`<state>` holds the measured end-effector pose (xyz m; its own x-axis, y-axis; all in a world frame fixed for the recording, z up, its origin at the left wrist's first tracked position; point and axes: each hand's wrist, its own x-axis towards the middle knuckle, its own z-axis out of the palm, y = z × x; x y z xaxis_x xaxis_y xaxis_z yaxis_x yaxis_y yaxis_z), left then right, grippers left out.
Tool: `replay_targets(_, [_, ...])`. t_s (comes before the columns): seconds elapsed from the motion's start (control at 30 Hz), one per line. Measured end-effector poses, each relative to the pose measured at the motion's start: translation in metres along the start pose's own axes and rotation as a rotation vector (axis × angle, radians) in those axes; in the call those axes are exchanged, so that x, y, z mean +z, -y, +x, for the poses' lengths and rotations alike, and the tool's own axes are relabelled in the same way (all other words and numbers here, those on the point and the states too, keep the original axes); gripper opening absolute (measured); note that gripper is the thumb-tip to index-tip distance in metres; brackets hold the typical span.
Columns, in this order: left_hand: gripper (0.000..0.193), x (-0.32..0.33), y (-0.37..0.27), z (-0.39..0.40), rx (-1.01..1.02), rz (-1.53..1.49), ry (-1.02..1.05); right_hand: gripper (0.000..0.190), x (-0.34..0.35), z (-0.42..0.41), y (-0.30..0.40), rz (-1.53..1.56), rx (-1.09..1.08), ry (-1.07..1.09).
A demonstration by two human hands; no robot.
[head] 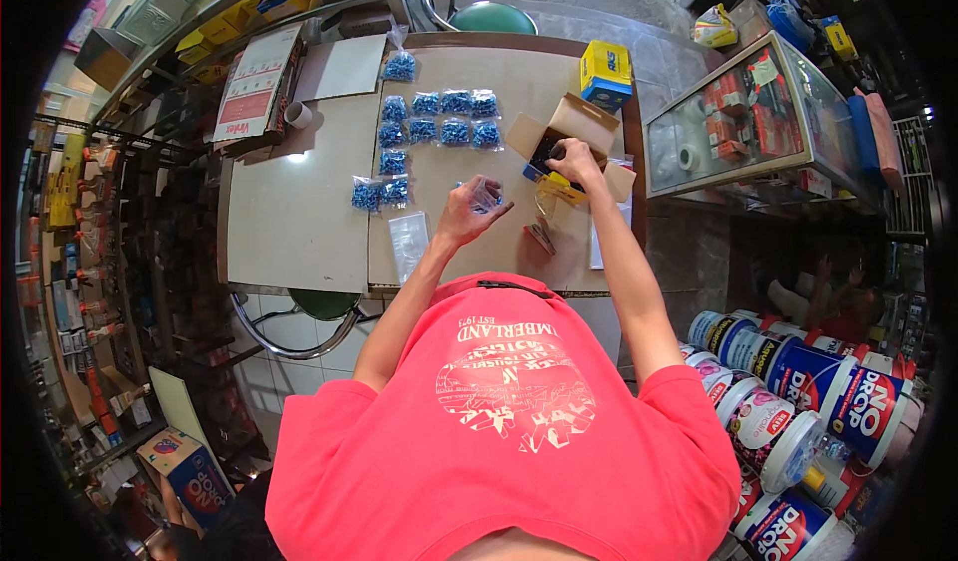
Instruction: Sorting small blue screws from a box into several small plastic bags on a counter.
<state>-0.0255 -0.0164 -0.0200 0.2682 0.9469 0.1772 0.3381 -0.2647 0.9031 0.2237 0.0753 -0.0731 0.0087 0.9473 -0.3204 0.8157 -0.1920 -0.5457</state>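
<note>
My left hand (468,213) holds a small clear plastic bag (488,200) above the table. My right hand (576,163) reaches into an open cardboard box (584,118) with its flaps spread; its fingertips are hidden there, and I cannot tell whether they grip anything. Beyond my left hand, several clear bags of small blue pieces (455,133) lie in rows. One bulging bag (400,65) has a gathered top. A stack of flat clear bags (409,246) rests left of my left forearm. What looks like a stapler (540,236) lies between my arms.
A yellow and blue box (606,74) stands at the table's far right corner. On the left are a large carton (258,85) and a roll (298,115). A glass display case (733,123) and paint buckets (775,426) stand right. A person's arm (171,497) is beside a carton at lower left.
</note>
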Motion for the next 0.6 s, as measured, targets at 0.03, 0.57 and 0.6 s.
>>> replay_targets(0.03, [0.035, 0.0, -0.001, 0.0, 0.001, 0.001, 0.002, 0.036, 0.005, 0.002, -0.004, 0.002, 0.0, -0.001])
replay_targets(0.57, [0.034, -0.024, 0.018, 0.008, -0.273, -0.467, -0.176, 0.029, 0.042, 0.014, -0.016, -0.013, -0.221, -0.228])
replay_targets(0.6, [0.033, -0.024, 0.021, 0.006, -0.271, -0.437, -0.178, 0.029, 0.037, 0.011, -0.012, -0.013, -0.224, -0.226])
